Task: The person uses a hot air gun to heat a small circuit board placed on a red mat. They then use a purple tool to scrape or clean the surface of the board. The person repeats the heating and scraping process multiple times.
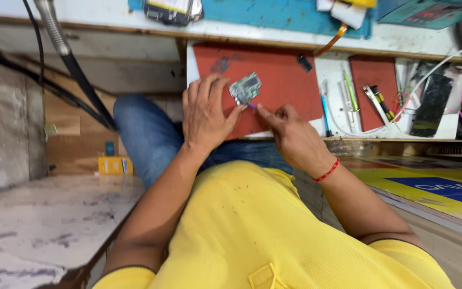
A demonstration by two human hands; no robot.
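Note:
A small green circuit board (pixel 245 88) lies on a red mat (pixel 284 80) on a pull-out drawer shelf. My left hand (pixel 207 115) pinches the board's near edge between thumb and fingers. My right hand (pixel 290 136) holds a thin purple-tipped tool (pixel 252 106), its tip touching the board's lower edge. A red thread bracelet is on my right wrist.
The white drawer tray (pixel 343 115) holds pens, tweezers, wires, a second red mat (pixel 372 88) and a dark phone part (pixel 430 104). A blue mat (pixel 274 13) with a phone lies on the bench above. Cables hang at left. My blue-jeaned knee is under the drawer.

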